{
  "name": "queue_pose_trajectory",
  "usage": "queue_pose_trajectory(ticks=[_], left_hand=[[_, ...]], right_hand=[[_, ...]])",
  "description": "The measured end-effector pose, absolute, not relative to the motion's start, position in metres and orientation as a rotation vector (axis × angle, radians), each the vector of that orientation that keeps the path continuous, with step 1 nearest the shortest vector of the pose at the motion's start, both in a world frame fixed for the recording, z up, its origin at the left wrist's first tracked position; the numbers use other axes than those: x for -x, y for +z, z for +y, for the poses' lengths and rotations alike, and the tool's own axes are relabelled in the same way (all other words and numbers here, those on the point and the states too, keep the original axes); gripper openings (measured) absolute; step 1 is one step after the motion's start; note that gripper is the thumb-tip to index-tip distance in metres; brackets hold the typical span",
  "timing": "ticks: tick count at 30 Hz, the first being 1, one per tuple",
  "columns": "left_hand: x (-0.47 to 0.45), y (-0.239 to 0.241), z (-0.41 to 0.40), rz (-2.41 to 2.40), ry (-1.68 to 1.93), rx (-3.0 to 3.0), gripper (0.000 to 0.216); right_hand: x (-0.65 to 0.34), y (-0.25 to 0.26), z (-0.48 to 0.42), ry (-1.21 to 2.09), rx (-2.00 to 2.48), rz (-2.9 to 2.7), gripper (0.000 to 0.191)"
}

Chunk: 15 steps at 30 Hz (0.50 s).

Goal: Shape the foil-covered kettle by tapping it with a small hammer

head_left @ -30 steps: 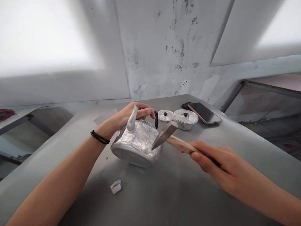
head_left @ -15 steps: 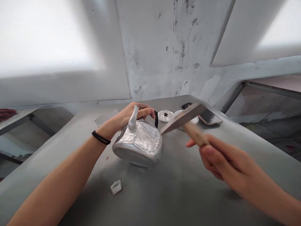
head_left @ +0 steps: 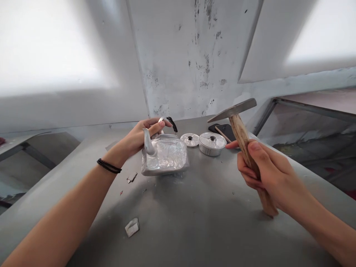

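A dented silver metal kettle (head_left: 168,154) stands on the grey table, its spout towards my left forearm. My left hand (head_left: 146,133) grips it at the top, with the fingers at the handle, whose black grip shows beyond them; the exact hold is partly hidden. To the right, my right hand (head_left: 264,170) is wrapped round the wooden handle of a hammer (head_left: 241,129). The hammer's metal head is raised, with its tapered end towards the left, apart from the kettle.
Behind the kettle sit a round metal lid (head_left: 189,139) with a black knob and a perforated metal container (head_left: 211,148) with a similar lid. Two phones (head_left: 226,130) lie behind my right hand. Small scraps (head_left: 132,227) lie on the table (head_left: 189,230); a stained wall (head_left: 178,74) rises behind.
The hammer has swung up and right, away from the kettle. The kettle has turned from tilted to nearly upright, with my left hand still on it. The lidded container is now uncovered to view.
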<state>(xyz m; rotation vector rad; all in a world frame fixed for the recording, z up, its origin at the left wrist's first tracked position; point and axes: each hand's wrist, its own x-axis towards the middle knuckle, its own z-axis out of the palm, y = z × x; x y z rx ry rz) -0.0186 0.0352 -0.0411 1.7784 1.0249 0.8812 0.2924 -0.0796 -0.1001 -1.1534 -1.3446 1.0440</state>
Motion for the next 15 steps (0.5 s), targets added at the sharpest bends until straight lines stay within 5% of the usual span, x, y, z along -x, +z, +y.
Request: queue_pose_trajectory(ticks=[7,15], left_hand=[[0.060,-0.008,0.035,0.972,0.360,-1.951,0.042],[0.083,-0.008,0.041,0.930,0.301,-1.897,0.026]], right_hand=[[-0.289,-0.106,-0.081,1.035,1.173,-1.400,0.049],[-0.291,-0.110,-0.079,0.975,1.202,-1.424,0.048]])
